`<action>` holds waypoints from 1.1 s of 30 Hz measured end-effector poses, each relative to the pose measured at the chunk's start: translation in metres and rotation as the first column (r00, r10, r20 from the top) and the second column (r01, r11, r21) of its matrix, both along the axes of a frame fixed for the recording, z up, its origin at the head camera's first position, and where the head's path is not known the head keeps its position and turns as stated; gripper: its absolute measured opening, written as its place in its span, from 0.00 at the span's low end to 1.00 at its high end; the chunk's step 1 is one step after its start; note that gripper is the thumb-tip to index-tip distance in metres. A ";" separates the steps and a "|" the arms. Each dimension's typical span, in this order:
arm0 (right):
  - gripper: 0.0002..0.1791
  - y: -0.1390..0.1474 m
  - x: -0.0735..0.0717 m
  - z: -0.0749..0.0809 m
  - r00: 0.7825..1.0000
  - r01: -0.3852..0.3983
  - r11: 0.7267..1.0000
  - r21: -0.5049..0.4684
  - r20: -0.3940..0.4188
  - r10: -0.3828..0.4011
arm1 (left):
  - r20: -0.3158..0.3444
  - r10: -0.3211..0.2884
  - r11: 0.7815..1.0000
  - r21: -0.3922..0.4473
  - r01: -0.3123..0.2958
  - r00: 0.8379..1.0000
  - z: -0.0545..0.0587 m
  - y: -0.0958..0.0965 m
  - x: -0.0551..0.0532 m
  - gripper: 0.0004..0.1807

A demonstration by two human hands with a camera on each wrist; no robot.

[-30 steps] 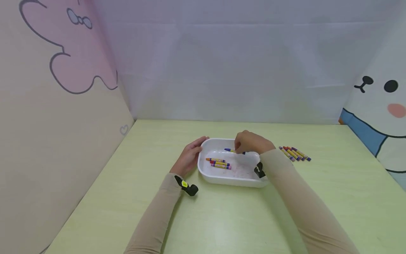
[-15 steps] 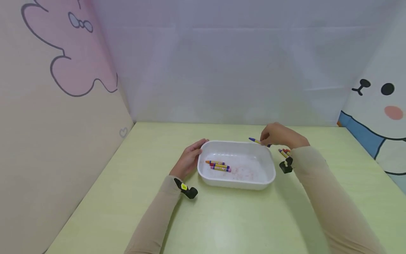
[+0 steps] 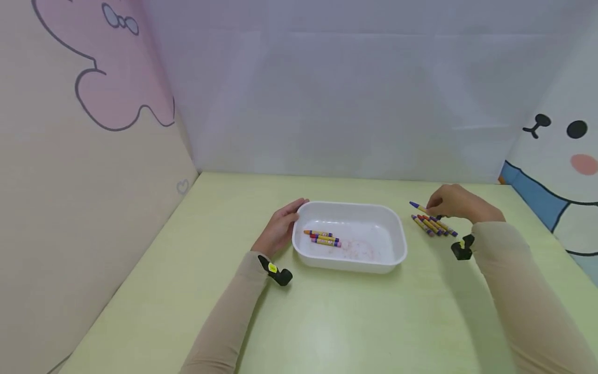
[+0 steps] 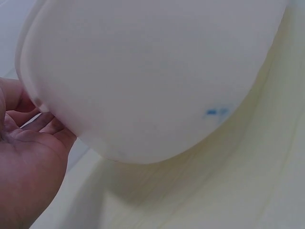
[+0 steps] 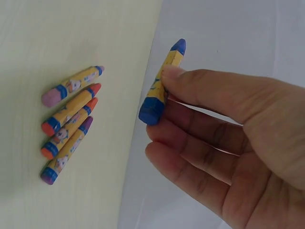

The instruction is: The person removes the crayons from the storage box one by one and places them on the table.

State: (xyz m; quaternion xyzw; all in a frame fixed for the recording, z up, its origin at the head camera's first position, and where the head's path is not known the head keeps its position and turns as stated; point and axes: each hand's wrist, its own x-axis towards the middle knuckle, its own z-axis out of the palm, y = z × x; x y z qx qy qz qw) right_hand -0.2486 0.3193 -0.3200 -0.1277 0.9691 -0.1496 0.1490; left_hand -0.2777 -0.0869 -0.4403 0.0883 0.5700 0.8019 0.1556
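My left hand (image 3: 276, 231) holds the left end of a white plastic tray (image 3: 348, 264), thumb at the rim and fingers along the outside. In the left wrist view the tray's outer wall (image 4: 143, 81) fills most of the picture and carries a small blue mark. My right hand (image 3: 462, 203) pinches a blue crayon (image 5: 153, 107) with a yellow wrapper between thumb and fingers. It hovers just behind a row of several crayons on the table, among them a pink crayon (image 5: 56, 95) and a purple crayon (image 5: 51, 174).
Inside the tray, toward its left, lie an orange crayon (image 3: 317, 233), a red crayon (image 3: 330, 238) and a pink crayon (image 3: 325, 242). Reddish smudges mark the tray floor. A white backdrop (image 3: 327, 104) stands behind the pale table (image 3: 317, 322), with printed panels on both sides.
My right hand has carried the blue crayon out of the tray, rightward over its rim, to the row of crayons. My left hand has stayed at the tray's left end.
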 end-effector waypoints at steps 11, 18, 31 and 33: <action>0.15 0.032 0.006 -0.008 0.999 0.031 0.999 0.017 -0.011 -0.031 | 0.002 0.014 1.000 0.018 -0.014 1.000 -0.003 0.000 -0.002 0.27; 0.15 0.046 0.007 -0.025 0.998 0.063 0.998 -0.014 -0.018 -0.063 | -0.013 0.001 1.000 0.020 -0.001 1.000 -0.009 -0.003 0.003 0.27; 0.14 0.058 0.011 -0.045 0.983 0.175 0.985 -0.004 -0.046 -0.175 | -0.027 -0.047 0.997 0.054 0.048 0.999 -0.004 -0.008 0.001 0.27; 0.15 0.060 0.012 -0.046 0.980 0.194 0.981 -0.006 -0.039 -0.194 | -0.022 -0.054 0.997 0.052 0.055 0.998 -0.002 -0.006 0.000 0.27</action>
